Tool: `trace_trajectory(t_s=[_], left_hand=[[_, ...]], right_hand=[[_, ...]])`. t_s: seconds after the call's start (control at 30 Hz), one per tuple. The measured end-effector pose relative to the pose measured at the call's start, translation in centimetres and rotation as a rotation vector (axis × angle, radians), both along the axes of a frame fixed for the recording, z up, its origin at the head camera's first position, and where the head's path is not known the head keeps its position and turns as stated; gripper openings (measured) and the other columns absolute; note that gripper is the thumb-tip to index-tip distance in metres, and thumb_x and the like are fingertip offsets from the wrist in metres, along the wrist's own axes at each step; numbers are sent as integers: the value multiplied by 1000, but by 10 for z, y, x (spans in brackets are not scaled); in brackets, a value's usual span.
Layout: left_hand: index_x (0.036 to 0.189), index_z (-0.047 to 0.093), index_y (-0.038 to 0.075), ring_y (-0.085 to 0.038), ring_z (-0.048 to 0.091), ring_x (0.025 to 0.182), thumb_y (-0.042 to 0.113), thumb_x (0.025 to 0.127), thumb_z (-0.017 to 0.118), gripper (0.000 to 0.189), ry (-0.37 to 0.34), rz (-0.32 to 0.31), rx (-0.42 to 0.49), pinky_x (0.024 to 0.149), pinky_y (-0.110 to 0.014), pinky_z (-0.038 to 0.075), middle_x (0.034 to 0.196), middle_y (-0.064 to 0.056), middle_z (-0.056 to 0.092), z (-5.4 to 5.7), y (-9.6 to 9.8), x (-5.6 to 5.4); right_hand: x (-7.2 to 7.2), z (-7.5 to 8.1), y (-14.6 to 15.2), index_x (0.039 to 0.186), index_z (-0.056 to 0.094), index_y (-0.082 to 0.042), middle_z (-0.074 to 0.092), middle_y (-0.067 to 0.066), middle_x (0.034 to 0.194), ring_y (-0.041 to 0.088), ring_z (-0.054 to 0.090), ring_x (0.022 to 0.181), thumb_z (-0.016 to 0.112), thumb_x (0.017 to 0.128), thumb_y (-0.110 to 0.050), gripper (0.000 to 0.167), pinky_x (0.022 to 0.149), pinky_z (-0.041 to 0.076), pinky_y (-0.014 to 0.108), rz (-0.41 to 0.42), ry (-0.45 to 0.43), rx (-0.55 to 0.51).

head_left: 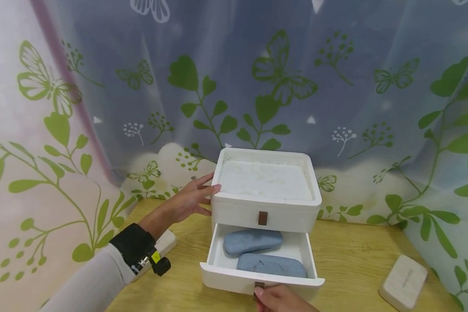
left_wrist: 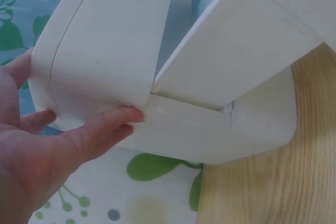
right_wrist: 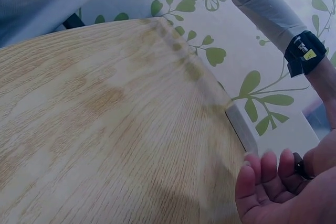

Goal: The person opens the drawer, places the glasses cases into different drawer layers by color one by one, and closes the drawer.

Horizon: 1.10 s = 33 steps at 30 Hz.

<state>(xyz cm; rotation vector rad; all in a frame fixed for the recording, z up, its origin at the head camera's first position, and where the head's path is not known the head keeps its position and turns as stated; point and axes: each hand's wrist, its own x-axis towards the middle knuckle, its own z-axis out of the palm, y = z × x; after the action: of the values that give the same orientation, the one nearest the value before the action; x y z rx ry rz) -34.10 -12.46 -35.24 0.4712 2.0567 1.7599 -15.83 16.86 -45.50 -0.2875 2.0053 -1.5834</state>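
A white two-drawer desktop organizer (head_left: 265,180) stands on a wooden table. Its upper drawer, with a brown pull tab (head_left: 262,218), is closed. The lower drawer (head_left: 224,277) is slid out and holds two blue elongated cases (head_left: 253,241), one behind the other. My left hand (head_left: 189,200) rests on the organizer's left side with spread fingers; in the left wrist view its fingertips (left_wrist: 134,114) touch the white side wall below the upper drawer. At the lower drawer's front, my right hand (head_left: 282,300) pinches the brown pull tab (head_left: 259,285) between thumb and finger.
A pale box (head_left: 403,281) with lettering lies at the table's right edge. Another pale box (head_left: 165,243) sits partly hidden behind my left forearm. Fabric printed with leaves and butterflies (head_left: 218,115) hangs behind and along both sides of the wooden table (head_left: 347,255).
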Motion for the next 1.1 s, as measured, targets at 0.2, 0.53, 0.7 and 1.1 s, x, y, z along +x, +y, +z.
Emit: trace_trajectory(t_s=[0.2, 0.53, 0.7, 1.1], left_hand=[[167, 17, 31, -49, 55, 137, 37, 108, 57, 72, -7, 14, -2, 95, -54, 60, 166, -23, 35, -3, 0, -1], [167, 17, 32, -48, 56, 137, 38, 108, 56, 72, 1, 14, -10, 95, -54, 60, 166, -21, 36, -1, 0, 0], [167, 17, 33, -49, 55, 138, 38, 108, 56, 71, 11, 14, -17, 96, -54, 60, 165, -20, 37, -1, 1, 0], [167, 18, 33, -49, 53, 139, 39, 107, 56, 71, 8, 15, -22, 98, -57, 58, 164, -20, 40, 0, 1, 0]], right_hand=[[-1, 1, -4, 100, 60, 20, 56, -7, 69, 5, 47, 62, 51, 109, -28, 50, 56, 39, 16, -28, -26, 19], [-4, 7, -10, 88, 61, 11, 56, -5, 69, 6, 48, 64, 49, 109, -21, 40, 58, 39, 16, -59, -34, 11], [-9, 8, -12, 81, 59, -5, 54, -5, 68, 5, 49, 63, 47, 109, -18, 34, 57, 40, 16, -66, -36, -62], [-29, 9, -8, 76, 54, -10, 51, -3, 65, 8, 49, 57, 44, 110, -18, 36, 55, 41, 22, -64, -1, -46]])
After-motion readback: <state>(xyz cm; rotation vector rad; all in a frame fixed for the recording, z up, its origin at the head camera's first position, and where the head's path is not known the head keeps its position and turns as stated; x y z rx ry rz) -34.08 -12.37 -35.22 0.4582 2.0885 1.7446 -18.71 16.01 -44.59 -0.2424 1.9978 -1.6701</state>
